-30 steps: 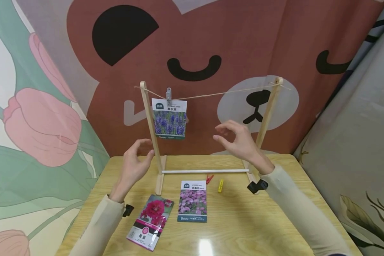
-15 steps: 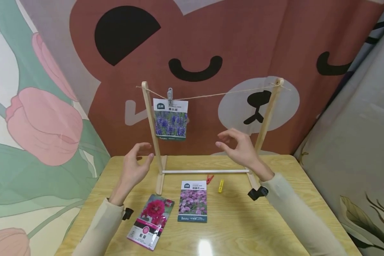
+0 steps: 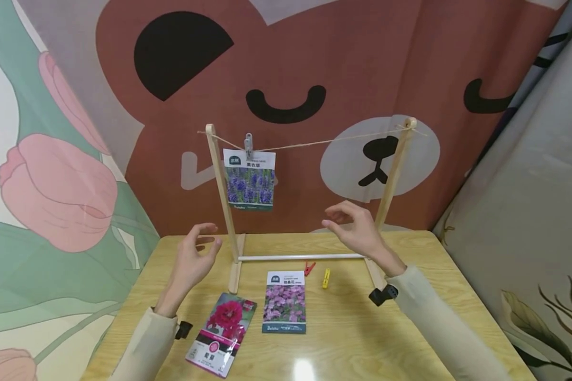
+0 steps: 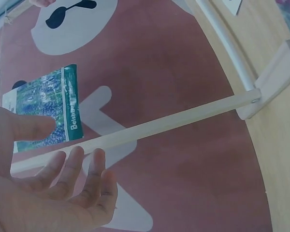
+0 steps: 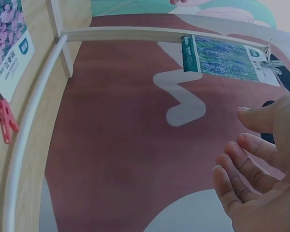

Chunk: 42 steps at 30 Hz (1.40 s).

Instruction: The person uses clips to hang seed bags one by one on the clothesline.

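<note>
A seed packet with purple lavender spikes (image 3: 250,185) hangs from the string (image 3: 310,143), held by a grey clothespin (image 3: 249,146) near the left post. My left hand (image 3: 194,262) is raised just left of that post, fingers loosely bent, nothing in them. On the other side, my right hand (image 3: 357,230) hovers before the right post, relaxed and holding nothing. Below, a pink-flower seed packet (image 3: 284,301) lies flat on the table, with a red-flower packet (image 3: 222,333) slanted to its left. A red clothespin (image 3: 309,268) and a yellow clothespin (image 3: 325,278) lie beside the pink packet.
The wooden frame has a left post (image 3: 223,185), a right post (image 3: 394,174) and a white crossbar (image 3: 300,257) low between them. It stands on a light wood table (image 3: 343,338). A printed curtain (image 3: 286,63) hangs behind.
Both hands have sunk a little, the left also drifting away from the left post. The camera view has shifted slightly. The packets and clothespins stay in place.
</note>
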Each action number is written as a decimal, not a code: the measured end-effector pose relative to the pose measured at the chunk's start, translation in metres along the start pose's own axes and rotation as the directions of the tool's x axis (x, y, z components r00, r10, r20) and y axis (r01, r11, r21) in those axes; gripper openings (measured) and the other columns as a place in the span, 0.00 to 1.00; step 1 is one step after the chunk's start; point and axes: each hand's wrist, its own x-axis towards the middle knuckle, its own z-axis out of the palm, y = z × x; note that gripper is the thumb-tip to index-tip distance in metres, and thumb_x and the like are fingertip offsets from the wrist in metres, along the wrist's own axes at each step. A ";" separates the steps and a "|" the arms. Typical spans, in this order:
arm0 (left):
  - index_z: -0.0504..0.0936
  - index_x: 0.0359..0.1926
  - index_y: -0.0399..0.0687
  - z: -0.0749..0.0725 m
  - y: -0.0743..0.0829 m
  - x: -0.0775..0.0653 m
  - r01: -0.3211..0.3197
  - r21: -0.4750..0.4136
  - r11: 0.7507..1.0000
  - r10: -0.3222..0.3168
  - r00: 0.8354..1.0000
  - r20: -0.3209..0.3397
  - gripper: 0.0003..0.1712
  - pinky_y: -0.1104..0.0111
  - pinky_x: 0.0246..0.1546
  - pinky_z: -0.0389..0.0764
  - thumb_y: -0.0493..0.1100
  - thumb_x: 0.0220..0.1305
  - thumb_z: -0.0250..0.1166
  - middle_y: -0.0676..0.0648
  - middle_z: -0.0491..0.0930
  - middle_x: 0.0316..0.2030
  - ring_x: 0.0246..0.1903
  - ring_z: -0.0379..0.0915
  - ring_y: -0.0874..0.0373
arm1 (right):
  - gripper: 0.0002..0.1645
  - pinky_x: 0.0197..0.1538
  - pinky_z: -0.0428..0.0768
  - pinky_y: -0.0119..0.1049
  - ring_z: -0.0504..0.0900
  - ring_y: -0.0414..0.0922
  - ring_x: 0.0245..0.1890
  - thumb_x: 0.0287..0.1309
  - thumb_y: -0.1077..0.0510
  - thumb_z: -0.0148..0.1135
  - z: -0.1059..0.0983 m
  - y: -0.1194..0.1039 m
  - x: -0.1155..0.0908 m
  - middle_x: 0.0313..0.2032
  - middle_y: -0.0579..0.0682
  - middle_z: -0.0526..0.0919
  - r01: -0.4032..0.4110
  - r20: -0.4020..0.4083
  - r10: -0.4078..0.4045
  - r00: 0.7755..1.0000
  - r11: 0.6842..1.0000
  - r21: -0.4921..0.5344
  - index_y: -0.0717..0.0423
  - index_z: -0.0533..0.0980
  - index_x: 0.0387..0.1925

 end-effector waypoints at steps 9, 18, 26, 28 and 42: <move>0.77 0.67 0.41 0.006 -0.013 -0.003 -0.005 0.012 1.000 0.005 1.000 0.007 0.22 0.36 0.58 0.79 0.38 0.75 0.67 0.36 0.81 0.63 0.56 0.84 0.35 | 0.14 0.52 0.87 0.53 0.87 0.50 0.46 0.67 0.56 0.75 0.009 0.016 -0.007 0.48 0.51 0.89 -0.051 0.008 0.051 0.999 0.998 -0.023 0.53 0.86 0.52; 0.75 0.68 0.43 0.003 -0.020 -0.008 0.059 0.011 0.998 -0.059 0.998 0.014 0.23 0.39 0.59 0.78 0.39 0.76 0.66 0.38 0.80 0.64 0.57 0.82 0.36 | 0.15 0.55 0.86 0.58 0.85 0.53 0.50 0.69 0.57 0.73 0.015 0.028 -0.016 0.50 0.54 0.88 -0.068 0.033 0.068 0.997 0.997 0.019 0.56 0.85 0.54; 0.73 0.71 0.39 -0.001 -0.030 -0.013 0.082 0.039 0.996 -0.084 0.995 0.054 0.27 0.38 0.58 0.79 0.42 0.77 0.66 0.34 0.78 0.66 0.59 0.81 0.34 | 0.15 0.54 0.86 0.53 0.86 0.57 0.52 0.69 0.57 0.73 0.016 0.037 -0.025 0.51 0.54 0.88 -0.098 0.034 0.097 0.995 0.995 0.021 0.57 0.85 0.54; 0.72 0.71 0.38 -0.001 -0.033 -0.015 0.086 0.041 0.995 -0.088 0.994 0.058 0.27 0.38 0.58 0.80 0.43 0.78 0.66 0.33 0.78 0.66 0.59 0.81 0.34 | 0.15 0.54 0.86 0.54 0.86 0.57 0.51 0.69 0.57 0.73 0.016 0.039 -0.027 0.51 0.55 0.88 -0.104 0.034 0.103 0.994 0.994 0.024 0.57 0.85 0.54; 0.72 0.71 0.38 0.001 -0.047 -0.028 0.127 0.041 0.991 -0.129 0.990 0.056 0.27 0.39 0.58 0.80 0.40 0.77 0.66 0.33 0.78 0.65 0.58 0.81 0.33 | 0.17 0.53 0.86 0.58 0.86 0.56 0.48 0.68 0.58 0.73 0.028 0.059 -0.048 0.50 0.60 0.89 -0.143 0.009 0.142 0.990 0.988 0.058 0.60 0.85 0.55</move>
